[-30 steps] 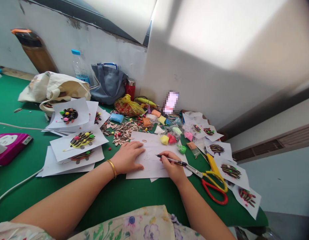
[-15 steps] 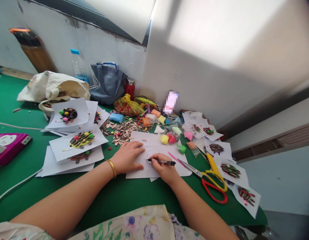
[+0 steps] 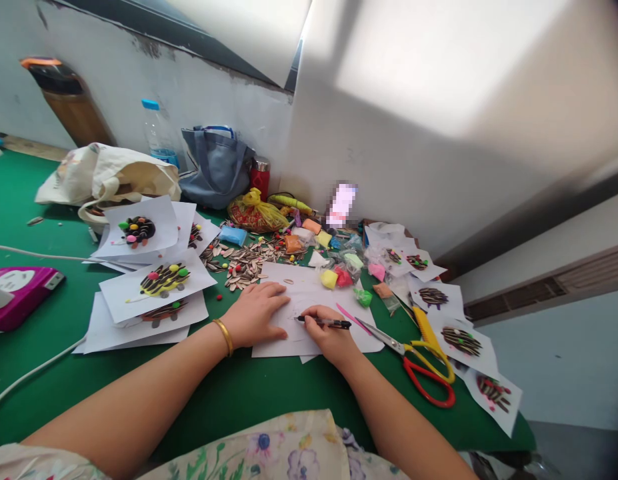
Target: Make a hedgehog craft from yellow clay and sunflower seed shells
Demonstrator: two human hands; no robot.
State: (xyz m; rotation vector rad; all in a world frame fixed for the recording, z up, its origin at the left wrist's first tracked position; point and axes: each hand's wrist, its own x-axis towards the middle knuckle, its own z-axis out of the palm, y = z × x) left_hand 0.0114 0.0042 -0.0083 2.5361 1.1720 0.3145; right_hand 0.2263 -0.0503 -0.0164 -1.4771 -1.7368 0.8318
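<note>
A white sheet of paper [image 3: 279, 343] lies on the green table in front of me, with faint thin lines on it. My left hand [image 3: 257, 313] rests flat on its left part, fingers spread, a gold bangle at the wrist. My right hand [image 3: 329, 333] is closed round a black pen [image 3: 333, 324], whose tip meets the paper near the middle. One loose seed [image 3: 288, 281] lies near the sheet's top. Just beyond the paper are a heap of striped seeds [image 3: 243, 263] and small packs of coloured clay [image 3: 343, 275].
Red-and-yellow scissors [image 3: 429, 367] and a yellow cutter [image 3: 426, 330] lie at the right. Decorated papers [image 3: 113, 293] stack at the left, others [image 3: 469, 347] along the right edge. Bags [image 3: 216, 167], a bottle [image 3: 159, 137] and a phone [image 3: 341, 205] stand at the back.
The pen tip has shifted very slightly to the right on the paper, along with my right hand's fingers. My left hand has stayed in place.
</note>
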